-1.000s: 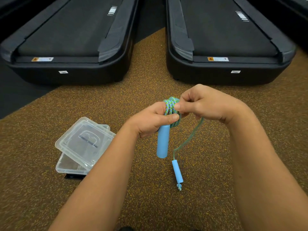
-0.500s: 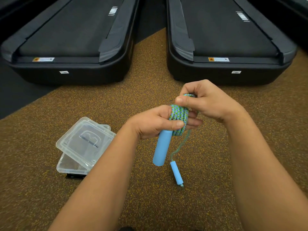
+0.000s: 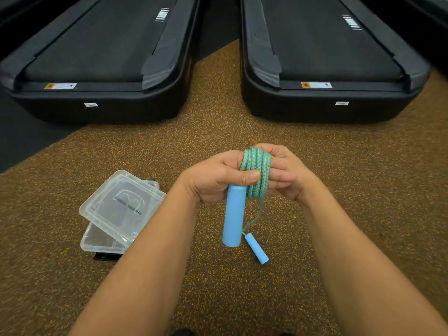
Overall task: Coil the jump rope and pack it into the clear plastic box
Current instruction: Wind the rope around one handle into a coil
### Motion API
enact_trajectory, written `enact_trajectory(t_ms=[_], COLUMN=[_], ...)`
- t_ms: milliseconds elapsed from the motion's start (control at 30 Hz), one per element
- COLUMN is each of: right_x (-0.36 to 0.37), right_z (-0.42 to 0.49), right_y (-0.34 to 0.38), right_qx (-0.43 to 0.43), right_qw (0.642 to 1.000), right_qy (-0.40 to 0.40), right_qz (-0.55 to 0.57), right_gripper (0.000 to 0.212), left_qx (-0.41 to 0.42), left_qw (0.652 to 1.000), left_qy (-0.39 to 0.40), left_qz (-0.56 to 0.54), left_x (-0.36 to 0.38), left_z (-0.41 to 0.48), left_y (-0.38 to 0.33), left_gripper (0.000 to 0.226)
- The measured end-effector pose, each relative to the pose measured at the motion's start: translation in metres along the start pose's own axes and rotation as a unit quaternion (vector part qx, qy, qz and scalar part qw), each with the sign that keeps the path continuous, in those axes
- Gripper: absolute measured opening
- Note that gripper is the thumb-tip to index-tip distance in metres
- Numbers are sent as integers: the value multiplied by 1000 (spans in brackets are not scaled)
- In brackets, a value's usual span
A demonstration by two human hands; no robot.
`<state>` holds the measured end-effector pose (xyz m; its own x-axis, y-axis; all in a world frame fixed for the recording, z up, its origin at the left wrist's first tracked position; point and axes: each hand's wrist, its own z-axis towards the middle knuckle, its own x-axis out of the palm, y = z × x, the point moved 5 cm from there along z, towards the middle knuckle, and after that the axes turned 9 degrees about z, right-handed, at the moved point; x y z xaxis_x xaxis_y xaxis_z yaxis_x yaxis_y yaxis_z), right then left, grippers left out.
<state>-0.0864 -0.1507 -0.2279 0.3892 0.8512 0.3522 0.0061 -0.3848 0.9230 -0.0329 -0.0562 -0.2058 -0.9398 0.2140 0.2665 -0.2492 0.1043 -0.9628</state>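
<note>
head | I see left hand (image 3: pixel 213 180) fingers wrapped round blue handle (image 3: pixel 233 214) | right hand (image 3: pixel 287 174) fingers clamp rope coil (image 3: pixel 257 170) | likely soft, light, unwinds easily; grip across wraps

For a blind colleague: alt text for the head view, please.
The left hand grips a blue handle and the coiled jump rope, which the right hand also holds; the second handle dangles below. A clear plastic box sits left on the floor.

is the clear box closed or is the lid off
Not closed: the lid lies askew over the clear box, leaving part of it uncovered.
</note>
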Motion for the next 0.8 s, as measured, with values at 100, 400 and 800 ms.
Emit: enact_trajectory(t_ms=[100, 400, 800], right_x=[3, 12, 9], right_z=[0, 4, -9], right_y=[-17, -53, -16], right_qx=[9, 37, 123], right_qw=[1000, 999, 964], right_qy=[2, 11, 93], right_qz=[-8, 5, -217], right_gripper=[31, 11, 28], left_qx=[17, 61, 52], left_qw=[1000, 994, 986], left_qy=[-1, -83, -153], left_qz=[-24, -36, -30], left_x=[-1, -20, -33], left_z=[-1, -1, 2], left_y=[-1, -3, 4], left_gripper=[49, 51, 58])
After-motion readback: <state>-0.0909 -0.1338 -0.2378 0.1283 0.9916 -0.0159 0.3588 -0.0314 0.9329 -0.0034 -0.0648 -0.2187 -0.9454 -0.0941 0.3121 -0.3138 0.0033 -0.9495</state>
